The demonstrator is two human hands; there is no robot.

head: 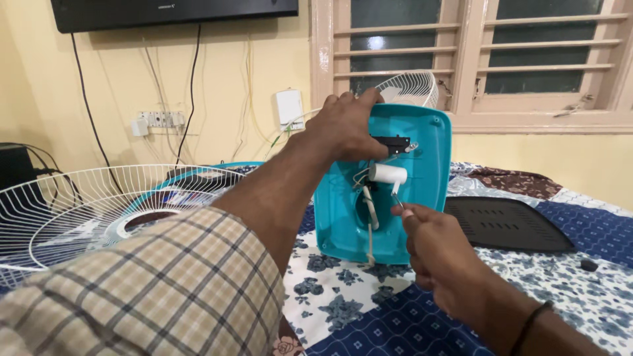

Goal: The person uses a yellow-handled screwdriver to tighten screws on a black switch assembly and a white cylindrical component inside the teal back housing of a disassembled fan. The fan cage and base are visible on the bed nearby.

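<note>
Patchwork bedding is carrying an upright teal fan base [422, 191]; left hand [346, 128] is gripping its far top edge, right hand [428, 240] pinching a wire [397, 200] just below the white capacitor [388, 174].

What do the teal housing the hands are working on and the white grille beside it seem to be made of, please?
The teal housing looks like moulded plastic: smooth, uniform colour, slight sheen, rounded corners. The white grille looks like thin metal wire, probably coated white, though that is uncertain.
</note>
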